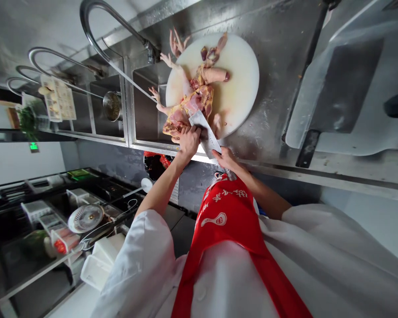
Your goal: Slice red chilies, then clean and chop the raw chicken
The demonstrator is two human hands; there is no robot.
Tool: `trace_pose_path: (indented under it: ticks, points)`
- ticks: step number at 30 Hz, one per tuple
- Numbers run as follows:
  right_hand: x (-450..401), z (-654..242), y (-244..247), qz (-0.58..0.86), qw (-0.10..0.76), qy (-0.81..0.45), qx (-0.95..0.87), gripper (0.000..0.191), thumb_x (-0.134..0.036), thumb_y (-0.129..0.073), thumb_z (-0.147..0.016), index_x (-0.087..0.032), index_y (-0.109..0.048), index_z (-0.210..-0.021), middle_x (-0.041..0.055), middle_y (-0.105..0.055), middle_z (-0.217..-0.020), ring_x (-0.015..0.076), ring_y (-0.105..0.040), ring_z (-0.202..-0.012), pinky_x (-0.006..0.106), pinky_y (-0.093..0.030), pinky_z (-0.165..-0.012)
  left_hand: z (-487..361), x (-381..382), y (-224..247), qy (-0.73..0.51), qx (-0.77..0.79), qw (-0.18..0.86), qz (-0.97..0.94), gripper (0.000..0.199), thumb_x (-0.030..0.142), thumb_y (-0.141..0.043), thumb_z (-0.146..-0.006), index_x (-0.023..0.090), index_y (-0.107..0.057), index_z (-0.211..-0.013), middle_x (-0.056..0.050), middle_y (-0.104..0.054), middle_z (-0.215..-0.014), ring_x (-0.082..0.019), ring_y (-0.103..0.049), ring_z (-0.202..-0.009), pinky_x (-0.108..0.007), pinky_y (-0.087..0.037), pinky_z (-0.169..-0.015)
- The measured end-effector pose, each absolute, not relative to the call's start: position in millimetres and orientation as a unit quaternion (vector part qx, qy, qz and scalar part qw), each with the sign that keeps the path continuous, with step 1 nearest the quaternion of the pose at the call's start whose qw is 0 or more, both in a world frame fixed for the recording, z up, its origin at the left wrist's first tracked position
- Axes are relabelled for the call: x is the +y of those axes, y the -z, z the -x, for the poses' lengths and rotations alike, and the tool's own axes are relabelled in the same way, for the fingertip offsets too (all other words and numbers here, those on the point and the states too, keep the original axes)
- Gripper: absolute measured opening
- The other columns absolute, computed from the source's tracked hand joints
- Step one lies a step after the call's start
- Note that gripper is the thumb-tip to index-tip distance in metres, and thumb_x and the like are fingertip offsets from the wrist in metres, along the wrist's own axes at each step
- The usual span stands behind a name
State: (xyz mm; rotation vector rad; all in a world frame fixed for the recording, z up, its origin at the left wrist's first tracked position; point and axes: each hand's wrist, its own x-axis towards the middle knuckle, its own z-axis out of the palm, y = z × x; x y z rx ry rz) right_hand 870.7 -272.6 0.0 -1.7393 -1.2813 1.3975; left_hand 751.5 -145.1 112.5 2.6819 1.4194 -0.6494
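A raw chicken [200,100], cut open, lies on the round white cutting board [243,66], its feet hanging past the board's left edge. My right hand [226,157] is closed around the handle of a broad cleaver [209,139]. The blade slants up and left, its far end against the chicken meat. My left hand [189,140] is closed at the chicken's near end, right beside the blade. Its fingertips are partly hidden, but they seem to grip the meat. Dark giblets [212,54] lie on the board's far side.
Left of the board is a steel sink [149,95] under a curved faucet [114,20]. More sinks follow, with a metal strainer [112,106] and a white basket [58,99]. A large clear plastic cover [348,88] is at the right. Below the counter is a black-lined bin [152,167].
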Motion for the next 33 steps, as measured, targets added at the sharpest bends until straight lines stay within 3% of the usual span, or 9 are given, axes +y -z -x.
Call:
trace_pose_path:
  ticks: [4, 8, 14, 24, 33]
  points:
    - [-275, -879, -6, 0.678, 0.226, -0.479, -0.511, 0.033, -0.042, -0.05, -0.102, -0.015, -0.069, -0.098, 0.016, -0.075, -0.093, 0.025, -0.069, -0.087, 0.029, -0.047, -0.073, -747, -144, -109, 0.221, 0.446, 0.005, -0.868, 0.027, 0.013, -0.047, -0.094, 0.016, -0.073, -0.102, -0.016, -0.07, -0.115, -0.031, -0.061, -0.111, -0.046, -0.045, -0.099]
    - [-288, -886, -23, 0.713, 0.173, -0.445, -0.513, 0.039, -0.044, -0.043, -0.105, -0.014, -0.067, -0.109, 0.0158, -0.074, -0.09, 0.0257, -0.068, -0.084, 0.029, -0.043, -0.07, -743, -147, -109, 0.209, 0.425, 0.022, -0.88, 0.021, 0.017, -0.053, -0.092, 0.015, -0.073, -0.093, -0.018, -0.069, -0.115, -0.034, -0.06, -0.114, -0.049, -0.045, -0.1]
    - [-301, -894, -42, 0.716, 0.141, -0.452, -0.512, 0.04, -0.044, -0.04, -0.106, -0.014, -0.065, -0.112, 0.0147, -0.074, -0.09, 0.0244, -0.069, -0.083, 0.029, -0.042, -0.07, -742, -145, -100, 0.169, 0.449, 0.017, -0.877, 0.013, 0.016, -0.059, -0.089, 0.017, -0.07, -0.095, -0.018, -0.069, -0.114, -0.034, -0.06, -0.113, -0.048, -0.046, -0.098]
    - [-294, -883, -38, 0.691, 0.175, -0.492, -0.5, 0.038, -0.041, -0.043, -0.105, -0.013, -0.068, -0.111, 0.0175, -0.075, -0.094, 0.0286, -0.07, -0.09, 0.031, -0.045, -0.078, -720, -139, -94, 0.117, 0.448, 0.061, -0.884, 0.009, 0.014, -0.06, -0.09, 0.015, -0.066, -0.096, -0.017, -0.072, -0.1, -0.032, -0.065, -0.102, -0.045, -0.048, -0.096]
    - [-284, -875, -15, 0.612, 0.299, -0.557, -0.475, 0.034, -0.034, -0.052, -0.101, -0.01, -0.068, -0.12, 0.0173, -0.075, -0.113, 0.0252, -0.069, -0.102, 0.03, -0.05, -0.089, -717, -134, -97, 0.13, 0.43, 0.081, -0.89, 0.009, 0.022, -0.061, -0.092, 0.019, -0.06, -0.084, -0.014, -0.068, -0.093, -0.032, -0.063, -0.099, -0.046, -0.049, -0.094]
